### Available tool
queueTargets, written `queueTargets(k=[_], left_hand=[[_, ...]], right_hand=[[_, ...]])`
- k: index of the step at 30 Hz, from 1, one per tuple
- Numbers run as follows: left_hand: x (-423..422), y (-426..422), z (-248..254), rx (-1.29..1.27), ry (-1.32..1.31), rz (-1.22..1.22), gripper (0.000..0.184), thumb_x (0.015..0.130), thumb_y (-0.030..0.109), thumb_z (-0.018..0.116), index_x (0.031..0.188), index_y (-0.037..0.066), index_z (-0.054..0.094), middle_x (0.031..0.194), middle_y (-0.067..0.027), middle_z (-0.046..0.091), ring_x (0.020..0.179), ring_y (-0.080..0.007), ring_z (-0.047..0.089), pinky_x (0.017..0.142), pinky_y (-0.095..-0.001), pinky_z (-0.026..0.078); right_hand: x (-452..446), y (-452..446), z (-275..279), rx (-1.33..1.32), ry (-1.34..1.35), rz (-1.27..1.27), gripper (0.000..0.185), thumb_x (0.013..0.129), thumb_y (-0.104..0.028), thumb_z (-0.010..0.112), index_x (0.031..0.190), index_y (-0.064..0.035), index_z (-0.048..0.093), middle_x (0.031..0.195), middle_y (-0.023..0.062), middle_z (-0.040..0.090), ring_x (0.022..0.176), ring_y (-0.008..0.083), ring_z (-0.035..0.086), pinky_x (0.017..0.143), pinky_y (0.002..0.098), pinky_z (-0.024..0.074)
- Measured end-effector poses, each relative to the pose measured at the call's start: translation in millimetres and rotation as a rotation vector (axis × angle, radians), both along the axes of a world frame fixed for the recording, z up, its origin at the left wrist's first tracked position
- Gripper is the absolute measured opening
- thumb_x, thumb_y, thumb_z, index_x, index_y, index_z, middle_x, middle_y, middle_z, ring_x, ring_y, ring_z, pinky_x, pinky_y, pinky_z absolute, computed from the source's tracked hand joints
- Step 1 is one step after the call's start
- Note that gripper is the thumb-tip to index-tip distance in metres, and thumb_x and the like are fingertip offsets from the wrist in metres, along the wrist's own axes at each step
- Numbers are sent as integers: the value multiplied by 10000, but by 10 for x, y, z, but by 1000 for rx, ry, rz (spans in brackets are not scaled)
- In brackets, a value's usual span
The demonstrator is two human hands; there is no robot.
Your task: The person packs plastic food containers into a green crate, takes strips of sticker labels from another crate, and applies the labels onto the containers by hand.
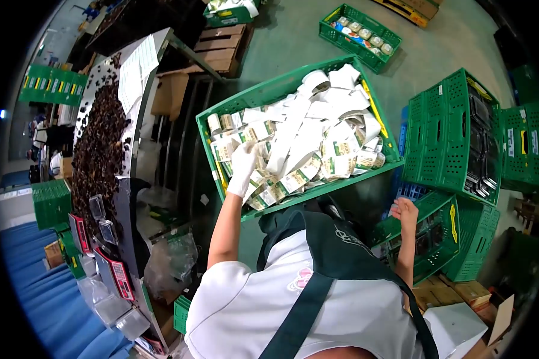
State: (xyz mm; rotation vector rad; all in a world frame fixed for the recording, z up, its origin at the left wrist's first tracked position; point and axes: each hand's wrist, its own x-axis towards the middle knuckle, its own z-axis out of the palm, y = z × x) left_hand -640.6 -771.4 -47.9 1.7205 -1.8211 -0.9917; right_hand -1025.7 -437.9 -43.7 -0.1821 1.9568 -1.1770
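Observation:
A large green crate (269, 84) stands in front of me, filled with printed label rolls (338, 166) and loose white paper strips (302, 128). My left hand (244, 167), in a white glove, reaches over the crate's near left part and touches the labels there; its fingers point down into them, and whether they grip one is hidden. My right hand (405, 210) is bare, with its fingers curled, held in the air to the right of the crate, above a lower green crate (443, 239) with dark trays inside. Nothing shows in it.
On the left, a table (144, 119) bears a heap of dark brown pieces (99, 137), paper sheets and red scales (114, 275). Green crates (440, 131) with black trays are stacked at right. A small crate (341, 45) of packed items sits on the floor beyond.

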Motion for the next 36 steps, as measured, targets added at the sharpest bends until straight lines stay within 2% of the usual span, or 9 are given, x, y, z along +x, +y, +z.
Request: queueTargets(k=[2, 11, 16, 20, 24, 27, 30, 34, 36], left_hand=[[-203, -43, 109, 225, 90, 5, 313, 805, 206, 569, 1034, -3, 607, 956, -152, 640, 872, -227, 616, 763, -295, 467], [-929, -102, -540, 10, -342, -712, 343, 768, 260, 583, 1054, 75, 618, 945, -180, 631, 853, -270, 615, 762, -339, 475], [-812, 44, -915, -222, -313, -641, 297, 733, 216, 577, 1002, 100, 622, 823, -142, 620, 763, -263, 600, 663, -375, 472], [-664, 167, -945, 195, -149, -494, 196, 768, 225, 552, 807, 37, 590, 811, -169, 608, 789, -335, 578, 708, -414, 437], [-647, 490, -663, 77, -523, -850, 305, 765, 170, 583, 1058, 88, 597, 842, -141, 632, 773, -267, 605, 638, -324, 473], [-544, 720, -645, 274, -4, -462, 226, 777, 149, 580, 986, 76, 628, 864, -174, 625, 837, -296, 601, 727, -362, 473], [-340, 694, -207, 210, -44, -417, 216, 784, 133, 569, 981, 76, 636, 885, -169, 626, 822, -271, 608, 723, -329, 476], [127, 542, 382, 81, 411, -8, 152, 811, 49, 548, 929, 9, 635, 831, -46, 611, 756, -121, 566, 687, -236, 456], [450, 431, 639, -11, 402, 254, 165, 798, 18, 544, 935, -31, 621, 880, -65, 623, 790, -137, 579, 719, -249, 462]], right_hand=[[145, -210, 87, 13, 7, 51, 258, 867, -231, 557, 1013, -19, 574, 952, 97, 630, 670, 123, 603, 547, 216, 480], [544, -648, 476, 64, 169, 241, 159, 867, -131, 549, 946, -6, 606, 845, 63, 651, 651, 99, 609, 552, 208, 479], [556, -806, 572, 5, 191, 292, 156, 866, -130, 552, 942, -3, 603, 836, 52, 649, 643, 92, 601, 544, 205, 469], [591, -1046, 558, -26, 185, 375, 153, 863, -126, 558, 938, 1, 598, 818, 46, 646, 644, 88, 601, 542, 205, 464], [719, -1392, 505, -105, 246, 482, 160, 847, -125, 571, 916, 17, 597, 713, 56, 639, 629, 85, 604, 554, 208, 465], [811, -1708, 449, -168, 285, 561, 155, 834, -114, 572, 907, 20, 601, 698, 71, 640, 621, 106, 615, 562, 226, 472], [882, -2061, 298, -173, 272, 636, 164, 817, -111, 575, 911, 19, 606, 720, 97, 650, 627, 142, 632, 576, 250, 483], [941, -2588, -277, -135, 399, 744, 277, 756, -161, 576, 957, 28, 602, 784, 141, 660, 592, 230, 645, 626, 322, 511], [1043, -2866, -421, -36, 318, 711, 278, 757, -84, 599, 988, 68, 571, 810, 141, 654, 581, 163, 642, 494, 256, 521]])
